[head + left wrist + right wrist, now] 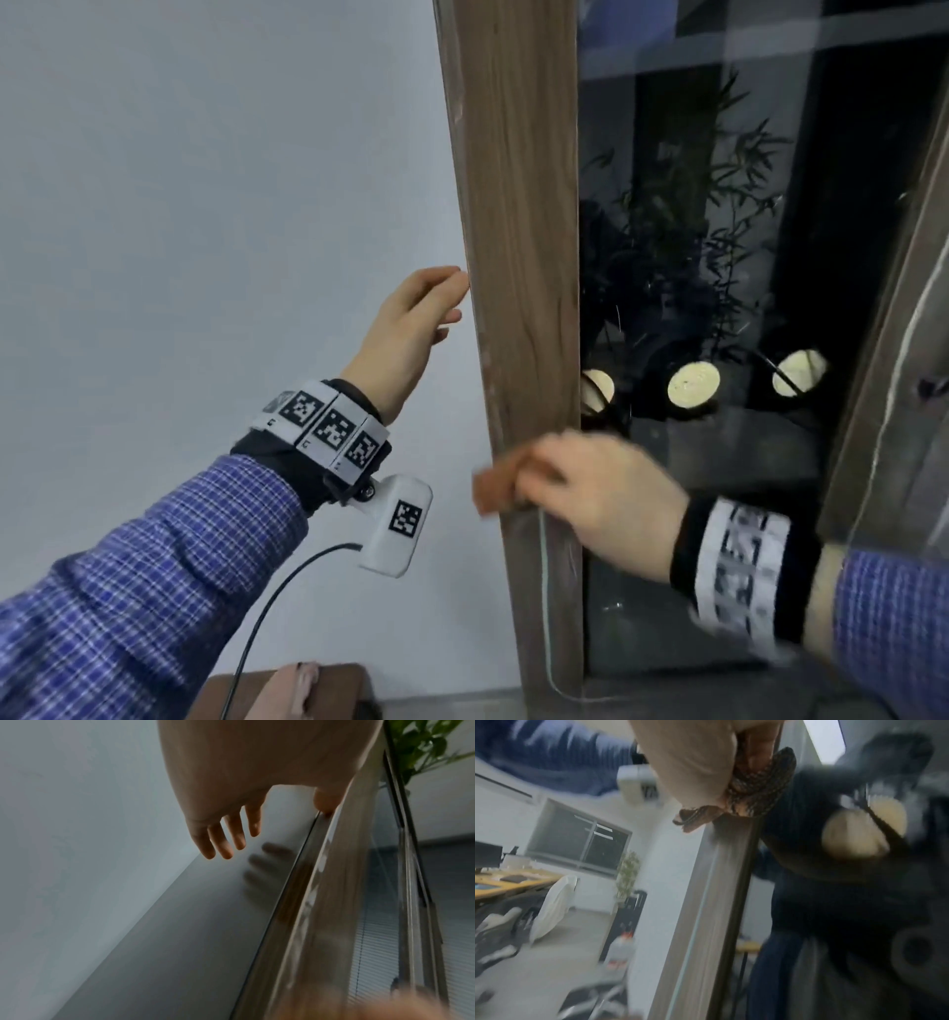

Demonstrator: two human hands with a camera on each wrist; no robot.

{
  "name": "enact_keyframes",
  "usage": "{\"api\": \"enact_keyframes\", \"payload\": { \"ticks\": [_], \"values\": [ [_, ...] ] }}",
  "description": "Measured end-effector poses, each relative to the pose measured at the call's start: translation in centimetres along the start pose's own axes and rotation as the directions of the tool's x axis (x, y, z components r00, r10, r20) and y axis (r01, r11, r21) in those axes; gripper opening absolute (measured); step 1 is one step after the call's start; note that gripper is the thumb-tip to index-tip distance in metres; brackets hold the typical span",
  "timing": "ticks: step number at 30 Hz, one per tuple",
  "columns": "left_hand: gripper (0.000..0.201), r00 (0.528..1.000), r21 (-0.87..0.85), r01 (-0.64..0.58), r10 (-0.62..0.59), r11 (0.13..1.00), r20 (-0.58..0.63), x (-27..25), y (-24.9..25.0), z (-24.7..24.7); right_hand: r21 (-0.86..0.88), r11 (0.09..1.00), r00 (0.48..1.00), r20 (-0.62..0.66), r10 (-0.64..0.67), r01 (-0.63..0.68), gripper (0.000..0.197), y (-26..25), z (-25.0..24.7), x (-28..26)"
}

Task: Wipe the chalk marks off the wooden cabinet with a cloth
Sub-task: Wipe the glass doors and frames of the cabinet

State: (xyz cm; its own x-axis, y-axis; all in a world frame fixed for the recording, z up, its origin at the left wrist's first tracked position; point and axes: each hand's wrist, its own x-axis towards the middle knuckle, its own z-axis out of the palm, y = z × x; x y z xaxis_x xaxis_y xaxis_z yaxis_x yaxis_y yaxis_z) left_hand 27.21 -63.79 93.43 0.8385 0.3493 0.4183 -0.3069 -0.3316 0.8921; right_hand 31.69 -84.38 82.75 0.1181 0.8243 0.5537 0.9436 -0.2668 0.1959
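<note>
The cabinet (518, 216) I'm working on is brown wood with long streaky grain and a matt finish, its left edge looking a little scuffed and pale. Beside it the door pane (744, 257) is glossy glass that mirrors a plant and round lamps. The cloth (759, 785) gripped in my right hand (601, 493) is a brownish woven fabric, coarse and patterned in the wrist view. The wall (231, 205) is smooth and matt. My sleeves (128, 591) are checked blue cloth.

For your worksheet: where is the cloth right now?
In the head view, low and centre: the brown cloth is held in the right hand against the cabinet's wooden post.
</note>
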Motion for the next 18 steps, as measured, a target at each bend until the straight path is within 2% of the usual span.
{"api": "enact_keyframes", "payload": {
  "ticks": [2, 4, 6, 7, 8, 9, 11, 13, 15, 16, 18],
  "values": [
    [0.061, 0.999, 0.019, -0.014, 0.013, 1.000, 0.036, 0.1, -0.4, 0.2, 0.008, 0.997, 0.976, -0.203, 0.076, -0.076, 0.014, 0.9, -3.7, 3.6],
    [0.052, 0.996, 0.017, -0.042, 0.040, 0.999, 0.084, 0.6, -0.9, 0.2, -0.063, 0.993, 0.905, -0.421, 0.068, -0.104, 0.018, 1.9, -6.4, 6.6],
    [0.059, 0.998, -0.026, -0.027, 0.028, 0.999, 0.053, 0.6, -0.7, 0.2, -0.005, 0.993, 0.872, -0.479, 0.102, -0.119, 0.017, 1.7, -6.2, 7.4],
    [0.068, 0.999, -0.080, -0.001, 0.004, 0.997, 0.035, 0.5, -0.7, 0.2, 0.024, 0.995, 0.886, -0.453, 0.100, -0.100, 0.017, 1.0, -5.1, 6.8],
    [0.073, 0.999, -0.122, 0.011, -0.007, 0.992, 0.032, 0.6, -0.9, 0.1, 0.013, 0.999, 0.923, -0.382, 0.053, -0.052, 0.017, 0.3, -2.8, 5.4],
    [0.075, 0.999, -0.140, 0.016, -0.011, 0.990, 0.036, 0.4, -1.0, -0.1, -0.028, 0.999, 0.969, -0.244, -0.021, 0.015, 0.013, -0.7, -0.1, 3.5],
    [0.065, 0.999, -0.102, 0.011, -0.006, 0.995, 0.052, 0.2, -1.4, -0.4, -0.090, 0.989, 0.993, 0.019, -0.113, 0.115, 0.012, -2.3, 4.5, -0.6],
    [0.047, 0.998, -0.041, 0.001, 0.002, 0.999, 0.067, 0.3, -1.5, -0.8, -0.071, 0.991, 0.988, 0.115, -0.106, 0.115, 0.019, -2.6, 5.9, -2.1],
    [0.037, 0.996, -0.001, -0.008, 0.008, 1.000, 0.084, 0.3, -1.3, -1.2, -0.089, 0.988, 0.990, 0.083, -0.117, 0.125, 0.024, -1.9, 3.3, 0.0],
    [0.033, 0.996, -0.007, -0.013, 0.014, 1.000, 0.085, 0.5, -1.1, -1.4, -0.134, 0.982, 0.991, -0.009, -0.136, 0.134, 0.023, -1.1, 1.4, 2.1],
    [0.032, 0.997, -0.025, -0.029, 0.031, 0.999, 0.074, 0.9, -0.1, -1.8, -0.166, 0.986, 0.981, -0.188, -0.055, 0.023, 0.017, 0.3, -5.7, 7.9]
  ]
}}
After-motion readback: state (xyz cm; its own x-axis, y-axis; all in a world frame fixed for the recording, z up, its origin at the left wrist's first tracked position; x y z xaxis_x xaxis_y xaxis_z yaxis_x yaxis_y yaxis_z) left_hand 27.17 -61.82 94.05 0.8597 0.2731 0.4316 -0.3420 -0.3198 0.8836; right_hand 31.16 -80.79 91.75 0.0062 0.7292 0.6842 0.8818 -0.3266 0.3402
